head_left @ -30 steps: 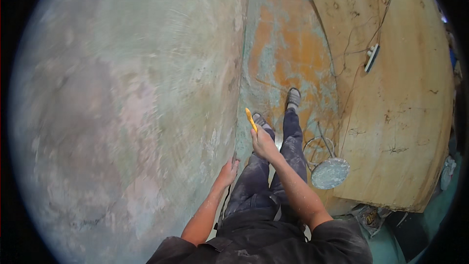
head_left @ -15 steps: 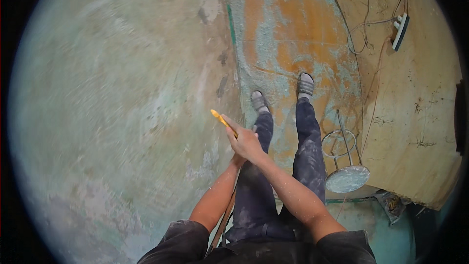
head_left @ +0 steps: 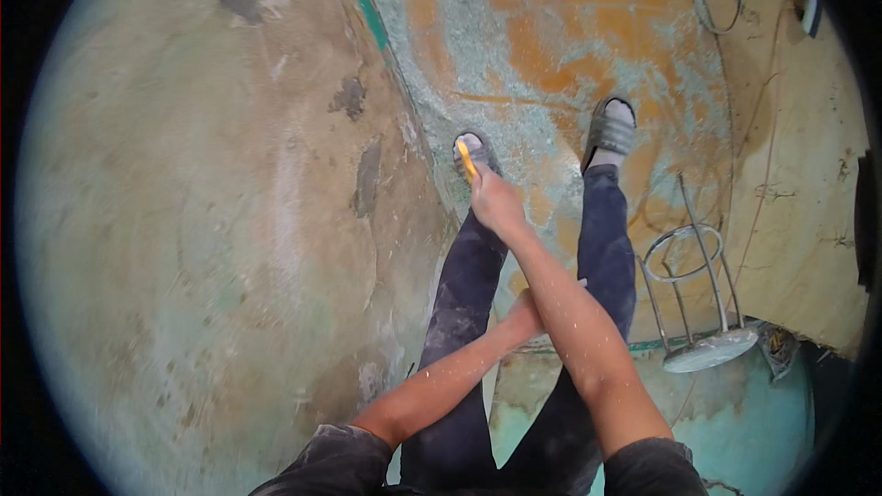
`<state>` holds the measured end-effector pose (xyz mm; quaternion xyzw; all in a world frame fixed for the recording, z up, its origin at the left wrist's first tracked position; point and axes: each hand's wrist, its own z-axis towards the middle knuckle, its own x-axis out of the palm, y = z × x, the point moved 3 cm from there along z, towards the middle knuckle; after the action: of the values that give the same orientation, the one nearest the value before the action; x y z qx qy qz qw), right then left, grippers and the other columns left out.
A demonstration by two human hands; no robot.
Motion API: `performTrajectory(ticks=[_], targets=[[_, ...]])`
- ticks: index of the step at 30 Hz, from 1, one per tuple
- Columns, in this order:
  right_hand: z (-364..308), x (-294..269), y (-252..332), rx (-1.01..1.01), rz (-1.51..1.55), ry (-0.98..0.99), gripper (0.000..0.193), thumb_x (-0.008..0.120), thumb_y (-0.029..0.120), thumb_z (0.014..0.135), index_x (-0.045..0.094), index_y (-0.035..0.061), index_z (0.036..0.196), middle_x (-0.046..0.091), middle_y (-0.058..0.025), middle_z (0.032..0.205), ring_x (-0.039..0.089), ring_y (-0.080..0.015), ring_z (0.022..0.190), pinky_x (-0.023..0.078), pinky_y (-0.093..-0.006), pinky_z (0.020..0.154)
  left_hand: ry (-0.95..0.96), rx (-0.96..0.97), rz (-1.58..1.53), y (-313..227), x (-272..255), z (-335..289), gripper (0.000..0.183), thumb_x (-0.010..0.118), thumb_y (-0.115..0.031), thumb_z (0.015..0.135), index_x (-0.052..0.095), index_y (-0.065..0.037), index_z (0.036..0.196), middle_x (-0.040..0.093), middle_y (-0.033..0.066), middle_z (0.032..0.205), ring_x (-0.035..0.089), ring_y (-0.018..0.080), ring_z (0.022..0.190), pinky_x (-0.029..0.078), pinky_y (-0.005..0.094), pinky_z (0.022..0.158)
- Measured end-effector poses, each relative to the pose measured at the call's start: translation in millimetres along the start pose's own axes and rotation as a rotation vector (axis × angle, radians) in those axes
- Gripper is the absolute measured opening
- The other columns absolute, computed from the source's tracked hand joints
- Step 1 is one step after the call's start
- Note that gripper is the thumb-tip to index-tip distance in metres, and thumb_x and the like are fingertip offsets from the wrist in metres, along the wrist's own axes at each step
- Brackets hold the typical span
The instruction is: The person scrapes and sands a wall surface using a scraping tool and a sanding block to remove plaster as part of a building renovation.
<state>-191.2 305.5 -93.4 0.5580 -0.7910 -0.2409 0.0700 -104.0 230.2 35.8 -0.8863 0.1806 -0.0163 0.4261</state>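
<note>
My right hand [head_left: 497, 200] is closed around a slim yellow tool [head_left: 467, 162], whose yellow end points away from me above my left sandal. What the tool's other end looks like is hidden by the hand. Nearer to my body, my left hand [head_left: 524, 314] is curled behind my right forearm, so its fingers are mostly covered. A small pale end [head_left: 582, 283] juts out past that forearm, seemingly from something in the left hand. My forearms cross, with specks of white dust on them.
A worn, patchy plaster surface [head_left: 211, 220] fills the left side. Orange flooring with grey-green residue [head_left: 560, 37] lies under my sandals [head_left: 611, 129]. To the right are a metal-legged round stool [head_left: 712, 349], a yellowish board [head_left: 808, 239], a looped cable [head_left: 717, 0] and a flat pale tool [head_left: 808, 5].
My hands, close together before, have come apart. The right hand with the yellow tool moved right and away from me; the left moved right and nearer my body. The view has shifted.
</note>
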Motion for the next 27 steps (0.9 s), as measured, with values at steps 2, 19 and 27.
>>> performTrajectory(ticks=[2, 19, 27], targets=[[32.8, 17.3, 0.9, 0.0, -0.012, 0.016, 0.034, 0.044, 0.023, 0.094, 0.056, 0.0059, 0.121, 0.063, -0.0271, 0.1, 0.06, -0.0434, 0.094, 0.046, -0.0513, 0.084, 0.104, -0.15, -0.228, 14.8, 0.1, 3.7, 0.042, 0.055, -0.027, 0.09, 0.049, -0.01, 0.127, 0.056, 0.0142, 0.124, 0.053, 0.03, 0.113, 0.042, 0.0383, 0.095], [176.9, 125.6, 16.4, -0.183, -0.156, 0.121, 0.026, 0.045, 0.013, 0.087, 0.065, -0.0041, 0.093, 0.066, -0.0248, 0.091, 0.065, -0.0393, 0.084, 0.052, -0.0481, 0.074, 0.227, -0.22, -0.246, 51.7, -54.8, 18.3, 0.017, 0.058, -0.017, 0.081, 0.066, -0.007, 0.092, 0.066, 0.02, 0.095, 0.061, 0.0386, 0.091, 0.05, 0.0456, 0.076], [174.6, 125.4, 32.0, -0.247, -0.245, 0.116, 0.027, 0.046, 0.013, 0.086, 0.068, -0.0024, 0.09, 0.066, -0.0234, 0.088, 0.067, -0.0379, 0.082, 0.053, -0.0472, 0.072, 0.19, -0.266, -0.341, 51.6, -56.1, 10.5, 0.012, 0.057, -0.012, 0.079, 0.063, -0.001, 0.08, 0.064, 0.0242, 0.084, 0.06, 0.0424, 0.079, 0.048, 0.0489, 0.067]])
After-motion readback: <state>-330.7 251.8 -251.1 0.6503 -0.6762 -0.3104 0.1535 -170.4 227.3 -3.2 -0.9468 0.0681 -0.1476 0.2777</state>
